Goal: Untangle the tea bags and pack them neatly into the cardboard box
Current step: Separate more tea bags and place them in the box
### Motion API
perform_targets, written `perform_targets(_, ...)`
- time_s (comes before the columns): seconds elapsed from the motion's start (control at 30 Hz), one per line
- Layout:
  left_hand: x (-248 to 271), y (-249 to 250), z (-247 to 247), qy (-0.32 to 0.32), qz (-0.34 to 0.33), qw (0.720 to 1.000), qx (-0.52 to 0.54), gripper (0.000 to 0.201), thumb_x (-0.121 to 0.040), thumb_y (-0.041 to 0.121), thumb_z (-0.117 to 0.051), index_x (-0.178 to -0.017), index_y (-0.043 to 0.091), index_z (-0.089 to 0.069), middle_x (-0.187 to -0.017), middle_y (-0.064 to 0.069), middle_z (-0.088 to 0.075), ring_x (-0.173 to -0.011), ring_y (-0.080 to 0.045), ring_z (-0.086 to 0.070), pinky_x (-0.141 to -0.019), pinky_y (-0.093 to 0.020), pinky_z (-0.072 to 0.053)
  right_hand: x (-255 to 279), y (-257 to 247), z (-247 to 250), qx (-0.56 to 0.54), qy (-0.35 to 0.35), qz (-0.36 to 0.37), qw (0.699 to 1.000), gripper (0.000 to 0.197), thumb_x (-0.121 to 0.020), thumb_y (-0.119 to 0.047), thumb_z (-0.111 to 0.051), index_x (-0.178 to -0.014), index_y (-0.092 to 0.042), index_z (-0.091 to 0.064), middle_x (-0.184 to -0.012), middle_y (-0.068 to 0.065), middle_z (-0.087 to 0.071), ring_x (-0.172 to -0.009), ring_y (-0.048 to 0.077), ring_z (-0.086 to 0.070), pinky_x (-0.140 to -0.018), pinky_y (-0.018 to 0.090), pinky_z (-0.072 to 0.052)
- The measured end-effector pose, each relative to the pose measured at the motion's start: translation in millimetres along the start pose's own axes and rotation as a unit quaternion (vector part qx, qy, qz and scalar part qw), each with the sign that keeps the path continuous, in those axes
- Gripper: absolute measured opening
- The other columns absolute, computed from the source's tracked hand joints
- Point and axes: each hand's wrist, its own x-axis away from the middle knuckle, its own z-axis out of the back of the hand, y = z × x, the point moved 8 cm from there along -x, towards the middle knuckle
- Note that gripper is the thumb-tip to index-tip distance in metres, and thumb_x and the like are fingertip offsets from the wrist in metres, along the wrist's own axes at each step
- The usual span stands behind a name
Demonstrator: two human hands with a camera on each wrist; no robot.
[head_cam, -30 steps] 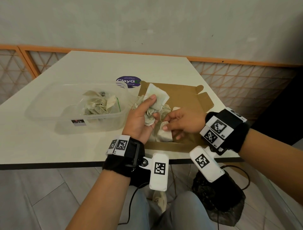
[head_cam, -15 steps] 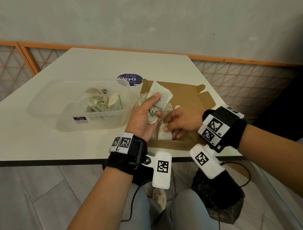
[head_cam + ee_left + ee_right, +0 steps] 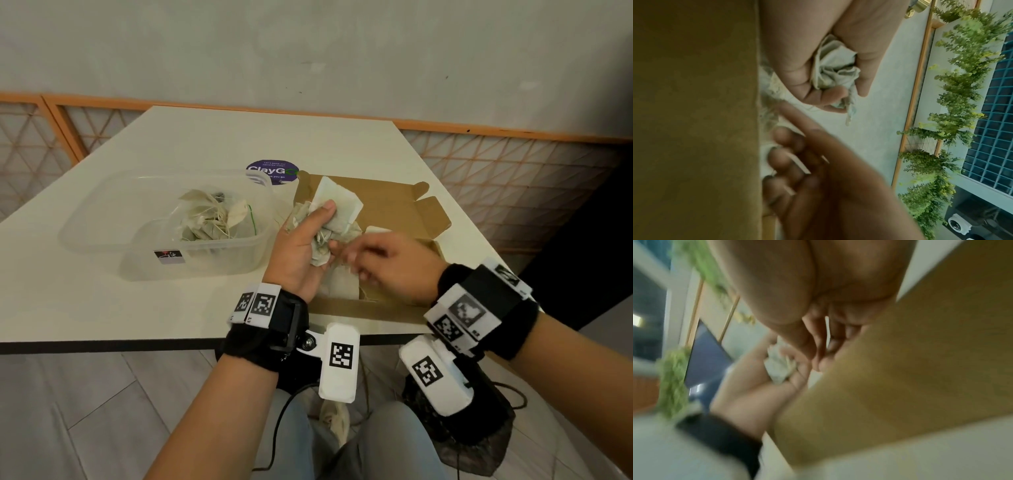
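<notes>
**Right hand pulled back from the clump; untangling under way**

Since the earlier frames the right hand (image 3: 390, 263) has been drawn a little back toward the near wall of the box (image 3: 394, 205), and is now smeared by motion. The left hand (image 3: 301, 246) has stayed put, and the plastic tub (image 3: 102, 219) has not been shifted.

- Left hand: fingers and thumb are curled round a clump of tea bags (image 3: 329, 222), crumpled, held above the left part of the box. One flat bag is seen sticking up above the thumb. The clump is probably held up so strings can be pulled free and loosened bags dropped straight in.
- Right hand: fingers are bent, and a pale tag or strip appears to lie across them in the left wrist view (image 3: 797, 164). Whether anything is actually pinched cannot be told; blur is too heavy in all three views.
- Box: lid is folded open away from the person. A few pale bags (image 3: 339, 284) are seen on its floor under the hands, not yet lined up.
- Tub: left of the box, on the table (image 3: 51, 301); a knotted pile of more bags (image 3: 212, 219) is left in it.

Judgement: early stage. Most bags are not yet separated.
</notes>
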Motion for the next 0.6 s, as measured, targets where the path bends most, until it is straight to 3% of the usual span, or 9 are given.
perform_targets(0.1,-1,-1,-1,-0.003,-0.004,0.999,-0.041,0.013,-0.088,0.009,-0.061,-0.1,0.012,-0.059,-0.087,-0.004,-0.062,-0.064,-0.008,-0.058,-0.043,-0.014,-0.041,1,-6,39,-0.212,0.136,-0.003,0.968,0.011,-0.09,-0.03,-0.057,-0.088,-0.019,-0.061,-0.076,0.0,-0.059,-0.065,0.009,-0.055,-0.058,0.022,-0.047)
perform_targets(0.2,-2,-5,-3,-0.014,0.008,0.996,-0.087,0.018,-0.088,0.011,-0.062,-0.105,0.012,-0.056,-0.092,-0.007,-0.061,-0.069,-0.01,-0.057,-0.045,-0.014,-0.04,-4,-3,36,-0.241,0.104,-0.021,0.965,0.021,-0.082,-0.036,-0.065,-0.09,-0.017,-0.062,-0.081,0.0,-0.062,-0.069,0.009,-0.057,-0.058,0.022,-0.046)
perform_targets(0.27,-1,-7,-5,-0.021,0.018,0.994,-0.108,0.013,-0.087,0.012,-0.063,-0.1,0.011,-0.06,-0.091,-0.007,-0.063,-0.07,-0.011,-0.058,-0.045,-0.014,-0.039,-7,-2,29,-0.239,0.079,-0.018,0.968,0.012,-0.083,-0.026,-0.066,-0.085,-0.014,-0.062,-0.077,-0.001,-0.062,-0.065,0.007,-0.055,-0.054,0.018,-0.044)
perform_targets(0.37,1,-7,-7,-0.023,0.022,0.99,-0.137,0.017,-0.083,0.011,-0.065,-0.1,0.013,-0.061,-0.09,-0.006,-0.064,-0.068,-0.01,-0.059,-0.045,-0.014,-0.038,-9,0,37,-0.28,0.096,-0.014,0.955,0.009,-0.084,-0.016,-0.066,-0.077,-0.015,-0.059,-0.071,-0.002,-0.06,-0.061,0.007,-0.054,-0.053,0.017,-0.044)
perform_targets(0.5,0,-10,-4,-0.002,0.029,0.986,-0.163,0.022,-0.085,0.009,-0.066,-0.105,0.011,-0.059,-0.096,-0.009,-0.063,-0.071,-0.012,-0.057,-0.044,-0.015,-0.037,-14,-5,52,-0.182,0.086,-0.009,0.98,0.008,-0.079,-0.02,-0.07,-0.075,-0.02,-0.064,-0.075,-0.002,-0.063,-0.066,0.008,-0.057,-0.056,0.019,-0.042)
perform_targets(0.6,-1,-8,-3,0.005,0.024,0.988,-0.155,0.009,-0.084,0.007,-0.066,-0.085,0.015,-0.061,-0.086,-0.004,-0.064,-0.069,-0.011,-0.059,-0.042,-0.014,-0.035,-15,-9,76,-0.087,0.108,-0.011,0.99,0.006,-0.078,-0.02,-0.072,-0.075,-0.02,-0.067,-0.073,-0.003,-0.065,-0.065,0.007,-0.057,-0.057,0.019,-0.042)
